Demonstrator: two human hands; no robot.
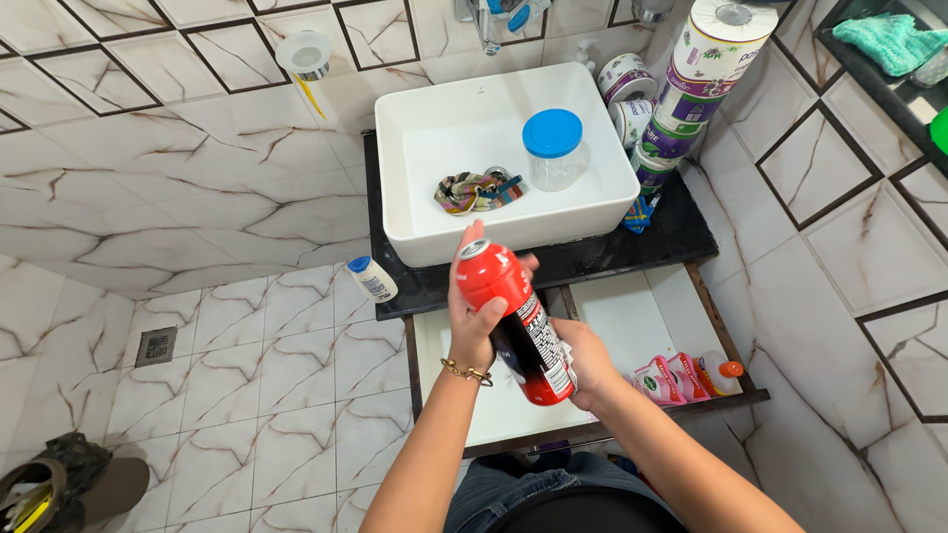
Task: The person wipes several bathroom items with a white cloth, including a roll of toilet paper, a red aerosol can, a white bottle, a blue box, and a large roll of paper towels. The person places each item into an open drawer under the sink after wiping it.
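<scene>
Both my hands hold a red and black spray can [513,321] in front of me, tilted with its top up and left. My left hand [472,321] wraps the upper red part near the cap; a thin bracelet sits on that wrist. My right hand [585,360] grips the lower end from the right side. The can hangs above an open white drawer [632,316] under a black counter [681,232]. Behind it is a white rectangular basin [425,148] holding a clear jar with a blue lid [553,148] and a striped cloth [474,192].
Stacked paper rolls [691,69] stand right of the basin. A small white bottle with a blue cap [371,278] lies at the counter's left corner. Pink pouches [664,378] and an orange-capped bottle [719,373] sit in the drawer. A floor drain [156,345] and sandals [59,484] are at left.
</scene>
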